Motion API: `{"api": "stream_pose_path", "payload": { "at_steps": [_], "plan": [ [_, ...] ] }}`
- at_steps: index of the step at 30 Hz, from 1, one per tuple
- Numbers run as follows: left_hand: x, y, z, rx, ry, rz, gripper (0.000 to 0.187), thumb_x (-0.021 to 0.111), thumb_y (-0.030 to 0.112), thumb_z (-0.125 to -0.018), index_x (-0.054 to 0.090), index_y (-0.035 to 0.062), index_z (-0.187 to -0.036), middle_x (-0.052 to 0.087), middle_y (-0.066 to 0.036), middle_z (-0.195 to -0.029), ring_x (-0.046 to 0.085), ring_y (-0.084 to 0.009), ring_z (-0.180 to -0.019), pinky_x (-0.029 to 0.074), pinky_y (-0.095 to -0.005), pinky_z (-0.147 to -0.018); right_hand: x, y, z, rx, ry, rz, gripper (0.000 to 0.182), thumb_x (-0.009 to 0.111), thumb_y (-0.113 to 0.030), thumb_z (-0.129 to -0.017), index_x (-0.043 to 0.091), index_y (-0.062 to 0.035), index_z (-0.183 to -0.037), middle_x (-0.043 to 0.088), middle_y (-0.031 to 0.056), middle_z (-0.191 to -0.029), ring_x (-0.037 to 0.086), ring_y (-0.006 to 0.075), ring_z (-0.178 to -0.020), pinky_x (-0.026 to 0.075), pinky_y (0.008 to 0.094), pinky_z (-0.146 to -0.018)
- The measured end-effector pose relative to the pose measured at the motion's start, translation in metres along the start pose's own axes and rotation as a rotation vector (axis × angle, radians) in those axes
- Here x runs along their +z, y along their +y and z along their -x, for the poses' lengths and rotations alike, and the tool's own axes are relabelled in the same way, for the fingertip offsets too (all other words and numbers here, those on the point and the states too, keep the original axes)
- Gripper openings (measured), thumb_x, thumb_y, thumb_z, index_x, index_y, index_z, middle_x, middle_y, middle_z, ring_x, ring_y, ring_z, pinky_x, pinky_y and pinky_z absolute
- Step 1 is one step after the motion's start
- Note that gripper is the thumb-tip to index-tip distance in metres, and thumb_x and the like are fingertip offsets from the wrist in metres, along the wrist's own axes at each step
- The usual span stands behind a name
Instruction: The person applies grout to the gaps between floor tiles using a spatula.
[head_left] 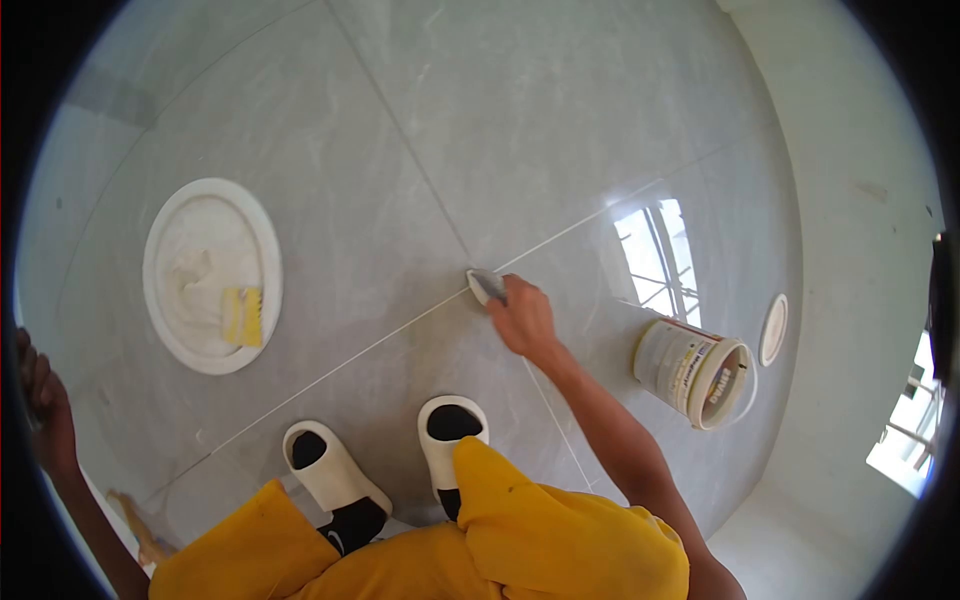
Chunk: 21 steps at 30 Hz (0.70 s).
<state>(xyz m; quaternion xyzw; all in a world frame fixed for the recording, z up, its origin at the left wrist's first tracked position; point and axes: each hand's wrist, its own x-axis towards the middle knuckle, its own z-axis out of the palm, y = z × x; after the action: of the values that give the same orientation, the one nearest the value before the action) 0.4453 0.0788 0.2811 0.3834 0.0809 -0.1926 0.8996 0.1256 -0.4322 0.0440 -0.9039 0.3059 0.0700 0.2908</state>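
Observation:
My right hand (524, 318) is closed on a small grey scraper (487, 285) with whitish paste at its edge. The scraper touches the grey tiled floor (400, 240) where the tile joints cross, at the middle of the view. One joint line there is white, and the one running up is darker. Out at the far left edge is my left hand (45, 395), away from the floor tools, its fingers curled and partly cut by the dark lens border; what it holds, if anything, is hidden.
A round white lid (172, 330) with whitish paste and a yellow notched spreader (242, 316) lies at left. On the right, a white bucket (672, 362) stands near a smaller round lid (774, 330) and the wall (850, 250). My white-sandalled feet are below.

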Motion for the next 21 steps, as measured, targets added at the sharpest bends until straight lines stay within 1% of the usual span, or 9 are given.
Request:
{"api": "stream_pose_path", "payload": {
  "at_steps": [2,3,4,7,10,13,18,20,21],
  "plan": [
    [0.006,-0.004,0.015,0.105,0.018,-0.24,0.03,0.042,0.016,-0.097,0.043,-0.0039,-0.12,0.048,-0.008,-0.083,0.044,-0.0159,-0.068,0.04,-0.0282,-0.06,-0.009,0.016,-0.017,0.069,-0.046,-0.378,0.026,0.058,-0.017,-0.075,0.055,0.0081,-0.081,0.056,0.0261,-0.069,0.053,0.0373,-0.061,0.044,0.0434,-0.06],
    [0.037,-0.026,0.026,0.228,0.251,-0.27,0.024,0.044,0.018,-0.097,0.05,-0.0008,-0.111,0.054,-0.006,-0.078,0.046,-0.0146,-0.061,0.041,-0.0271,-0.056,-0.029,0.006,-0.025,0.006,-0.014,-0.412,0.028,0.058,-0.018,-0.073,0.052,0.009,-0.078,0.052,0.0258,-0.063,0.05,0.0349,-0.057,0.041,0.0422,-0.056],
    [0.05,-0.04,0.033,0.345,0.478,-0.291,0.022,0.045,0.02,-0.097,0.057,0.0024,-0.103,0.06,-0.005,-0.073,0.047,-0.0132,-0.054,0.041,-0.026,-0.052,-0.047,0.001,-0.035,-0.034,-0.065,-0.38,0.025,0.058,-0.014,-0.073,0.056,0.0091,-0.083,0.056,0.0235,-0.071,0.054,0.0344,-0.063,0.043,0.0402,-0.06],
    [0.021,-0.009,0.039,-0.077,0.017,-0.164,0.022,0.046,0.019,-0.097,0.057,0.0019,-0.104,0.062,-0.006,-0.074,0.047,-0.0135,-0.054,0.042,-0.0257,-0.053,-0.068,-0.01,-0.062,-0.467,-0.144,-0.144,0.022,0.059,-0.007,-0.073,0.061,0.0062,-0.09,0.061,0.016,-0.086,0.058,0.0298,-0.079,0.048,0.0365,-0.068],
    [0.005,0.002,0.06,-0.008,0.065,-0.181,0.022,0.05,0.019,-0.095,0.057,-0.0001,-0.104,0.061,-0.006,-0.074,0.049,-0.0147,-0.057,0.046,-0.0272,-0.057,-0.065,-0.01,-0.081,-0.98,-0.261,0.287,0.026,0.063,-0.002,-0.073,0.065,0.0002,-0.098,0.061,0.0059,-0.102,0.057,0.0247,-0.096,0.052,0.0342,-0.082],
    [-0.007,0.013,0.078,0.017,0.153,-0.174,0.022,0.052,0.019,-0.094,0.057,-0.0008,-0.103,0.061,-0.005,-0.074,0.05,-0.0151,-0.056,0.046,-0.0276,-0.057,-0.052,-0.014,-0.096,-1.282,-0.246,0.482,0.027,0.064,-0.005,-0.074,0.066,-0.004,-0.101,0.059,0.0015,-0.106,0.055,0.0224,-0.103,0.051,0.0324,-0.09],
    [-0.018,0.025,0.099,0.035,0.217,-0.154,0.022,0.052,0.018,-0.095,0.057,-0.0021,-0.102,0.06,-0.006,-0.074,0.049,-0.0146,-0.056,0.046,-0.0274,-0.056,-0.062,0.006,-0.124,-1.325,-0.429,0.606,0.028,0.064,-0.006,-0.075,0.066,-0.0055,-0.103,0.056,0.0004,-0.107,0.053,0.0202,-0.107,0.049,0.0306,-0.093],
    [0.02,0.017,0.093,0.278,0.665,0.559,0.022,0.051,0.018,-0.095,0.057,-0.0023,-0.103,0.06,-0.006,-0.074,0.048,-0.0141,-0.055,0.045,-0.0272,-0.055,-0.072,-0.014,-0.134,-1.434,-0.393,0.68,0.024,0.063,-0.008,-0.078,0.066,-0.0059,-0.101,0.054,-0.0002,-0.106,0.053,0.0186,-0.107,0.05,0.0294,-0.091],
    [0.017,0.014,0.095,0.29,0.678,0.556,0.022,0.051,0.018,-0.096,0.056,-0.0023,-0.103,0.059,-0.006,-0.073,0.047,-0.0138,-0.054,0.045,-0.027,-0.054,-0.066,-0.025,-0.14,-1.429,-0.381,0.682,0.023,0.063,-0.008,-0.078,0.066,-0.0059,-0.101,0.054,-0.0003,-0.106,0.052,0.0188,-0.107,0.051,0.0291,-0.09]
  ]
}}
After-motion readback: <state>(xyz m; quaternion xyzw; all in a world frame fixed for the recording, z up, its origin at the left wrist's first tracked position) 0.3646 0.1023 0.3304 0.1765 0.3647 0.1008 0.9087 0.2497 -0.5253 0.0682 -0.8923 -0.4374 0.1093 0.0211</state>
